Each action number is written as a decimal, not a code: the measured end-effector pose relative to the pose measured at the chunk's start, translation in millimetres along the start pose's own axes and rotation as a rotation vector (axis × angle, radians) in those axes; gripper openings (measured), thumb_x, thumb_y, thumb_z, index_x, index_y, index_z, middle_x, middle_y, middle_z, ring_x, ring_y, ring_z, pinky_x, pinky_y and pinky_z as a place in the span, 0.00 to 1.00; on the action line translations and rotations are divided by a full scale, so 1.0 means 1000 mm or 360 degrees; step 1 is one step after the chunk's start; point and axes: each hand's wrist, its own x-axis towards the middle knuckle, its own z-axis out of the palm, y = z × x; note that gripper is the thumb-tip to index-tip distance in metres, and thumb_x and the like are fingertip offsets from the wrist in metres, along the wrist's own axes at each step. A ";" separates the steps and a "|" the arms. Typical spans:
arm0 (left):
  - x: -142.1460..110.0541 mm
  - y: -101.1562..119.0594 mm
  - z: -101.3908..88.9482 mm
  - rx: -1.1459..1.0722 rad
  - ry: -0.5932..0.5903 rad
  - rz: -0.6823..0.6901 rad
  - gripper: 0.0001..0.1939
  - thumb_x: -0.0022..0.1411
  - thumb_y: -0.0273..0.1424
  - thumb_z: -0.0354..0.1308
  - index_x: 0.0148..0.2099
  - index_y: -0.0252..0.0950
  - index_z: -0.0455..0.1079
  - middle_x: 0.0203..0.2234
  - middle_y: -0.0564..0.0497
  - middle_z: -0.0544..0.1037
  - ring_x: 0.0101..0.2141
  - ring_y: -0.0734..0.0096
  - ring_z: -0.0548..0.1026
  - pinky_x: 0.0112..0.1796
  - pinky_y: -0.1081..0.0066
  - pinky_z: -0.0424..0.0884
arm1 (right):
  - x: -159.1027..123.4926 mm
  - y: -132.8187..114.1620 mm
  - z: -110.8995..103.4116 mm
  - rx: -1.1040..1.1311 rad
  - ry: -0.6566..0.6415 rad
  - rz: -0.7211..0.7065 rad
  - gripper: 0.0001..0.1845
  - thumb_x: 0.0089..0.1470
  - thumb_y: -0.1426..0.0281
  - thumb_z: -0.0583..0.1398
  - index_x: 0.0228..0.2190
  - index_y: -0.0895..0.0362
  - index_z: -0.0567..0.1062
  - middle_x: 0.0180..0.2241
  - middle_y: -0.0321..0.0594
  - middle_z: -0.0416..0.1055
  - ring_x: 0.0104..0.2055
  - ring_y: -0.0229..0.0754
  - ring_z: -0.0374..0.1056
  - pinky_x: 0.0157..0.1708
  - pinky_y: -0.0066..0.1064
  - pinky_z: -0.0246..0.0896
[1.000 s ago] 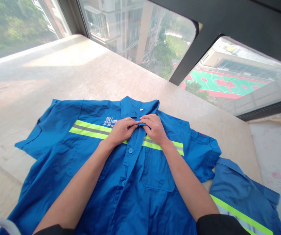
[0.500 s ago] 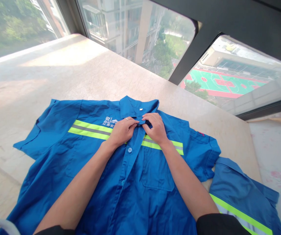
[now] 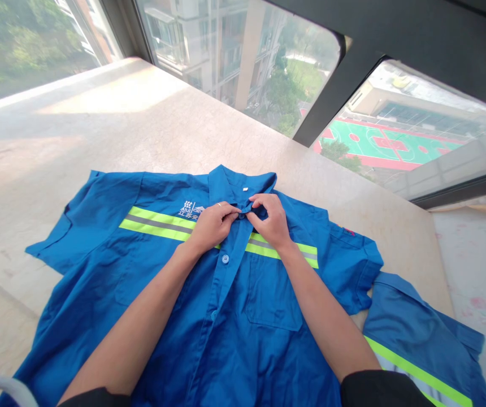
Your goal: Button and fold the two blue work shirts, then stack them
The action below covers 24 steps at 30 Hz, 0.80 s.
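A blue short-sleeved work shirt (image 3: 166, 305) with yellow-green reflective bands lies spread front up, its collar (image 3: 221, 183) pointing away from me. Just below the collar, my left hand (image 3: 213, 226) pinches the edge of the front placket. Close beside it, my right hand (image 3: 270, 220) pinches the other front edge between thumb and forefinger. A small button shows between the fingertips, partly hidden. Lower on the placket, a pale button (image 3: 225, 259) sits in view, and another button (image 3: 213, 315) is further down. White lettering (image 3: 191, 210) on the chest is partly covered by my left hand.
The shirt rests on a pale stone sill (image 3: 111, 135) bordered by dark window frames (image 3: 323, 96). A folded blue garment (image 3: 416, 328) with a reflective band lies at the right. A white curved tube (image 3: 3, 384) shows at the lower left corner.
My right fingers have shifted slightly on the fabric, with the thumb and forefinger rounder now. Both hands stay at the placket, and the whole view has drifted a little.
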 end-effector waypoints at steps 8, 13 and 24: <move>0.002 0.004 -0.002 -0.0057 0.0053 -0.0152 0.11 0.66 0.31 0.52 0.43 0.38 0.77 0.39 0.49 0.81 0.42 0.64 0.77 0.45 0.65 0.71 | 0.002 -0.004 -0.003 0.0081 -0.0059 -0.0205 0.05 0.58 0.72 0.61 0.29 0.52 0.72 0.40 0.42 0.77 0.46 0.46 0.71 0.49 0.44 0.65; 0.004 0.006 -0.003 -0.0045 0.0070 -0.0222 0.11 0.65 0.32 0.52 0.41 0.38 0.76 0.38 0.49 0.82 0.40 0.64 0.78 0.44 0.66 0.72 | 0.000 -0.005 -0.003 -0.0119 -0.0180 -0.0263 0.07 0.59 0.71 0.60 0.30 0.51 0.78 0.47 0.42 0.75 0.51 0.47 0.69 0.52 0.45 0.64; 0.006 0.009 -0.002 -0.0027 0.0104 -0.0347 0.09 0.61 0.32 0.55 0.37 0.37 0.76 0.32 0.52 0.81 0.33 0.67 0.77 0.36 0.69 0.71 | -0.004 -0.008 0.000 -0.0435 -0.0169 -0.0263 0.07 0.60 0.66 0.61 0.38 0.50 0.81 0.54 0.44 0.72 0.56 0.51 0.66 0.55 0.47 0.62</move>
